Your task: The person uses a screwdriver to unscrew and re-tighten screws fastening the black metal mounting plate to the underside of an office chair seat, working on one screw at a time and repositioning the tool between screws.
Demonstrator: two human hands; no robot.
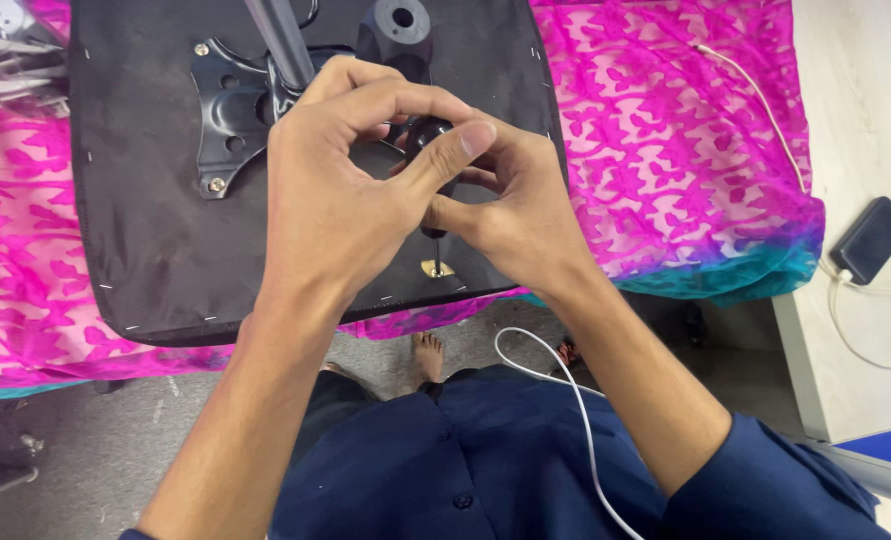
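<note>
Screwdriver (432,190) upright, gripped between both hands (421,195) over seat base (146,200).

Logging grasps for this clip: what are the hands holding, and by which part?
Both the left hand and right hand hold a short screwdriver by its black handle, fingers wrapped around it; its tip stands on the upturned black seat base.

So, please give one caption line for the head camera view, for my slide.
Both hands, left hand and right hand, grip a screwdriver upright on an upturned black chair seat.
</note>
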